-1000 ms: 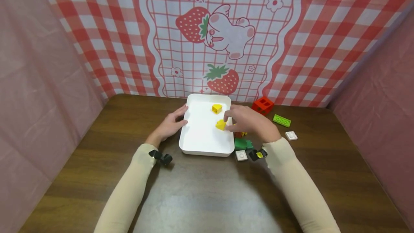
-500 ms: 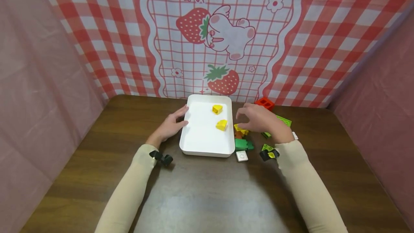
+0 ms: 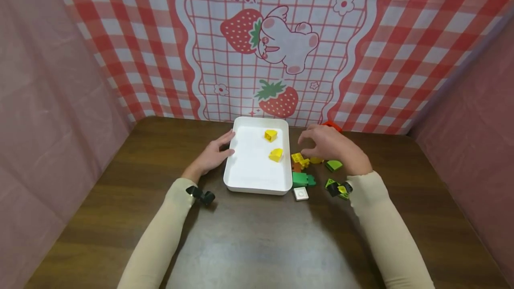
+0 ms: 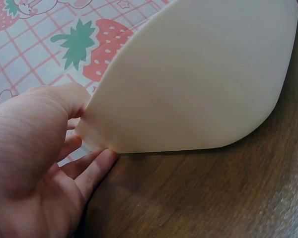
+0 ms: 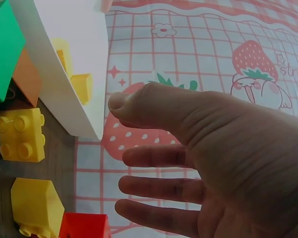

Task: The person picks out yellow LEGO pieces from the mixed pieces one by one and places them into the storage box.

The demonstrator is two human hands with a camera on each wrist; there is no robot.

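A shallow white tray (image 3: pixel 250 166) stands on the table with two yellow wedge bricks (image 3: pixel 275 155) lying in its right half. My left hand (image 3: pixel 212 154) rests at the tray's left side, its fingertips touching the outer wall, which fills much of the left wrist view. To the right of the tray, my right hand (image 3: pixel 327 142) hovers over loose toy bricks, holding nothing. Its thumb and fingers are spread apart in the right wrist view. Below its fingers there are a studded yellow brick (image 5: pixel 21 135) and a yellow sloped brick (image 5: pixel 35 206). A red brick (image 5: pixel 87 225) is partly cut off there.
Along the tray's right side lie a green brick (image 3: pixel 299 179), an orange-brown brick (image 3: pixel 296 167) and a white square brick (image 3: pixel 300 194). Lime green pieces (image 3: pixel 333 165) lie near the right wrist. A checked strawberry curtain (image 3: pixel 277 97) hangs behind the table.
My right hand has left the yellow wedge brick in the tray and moved right, over the loose bricks. My left hand has stayed at the tray's side.
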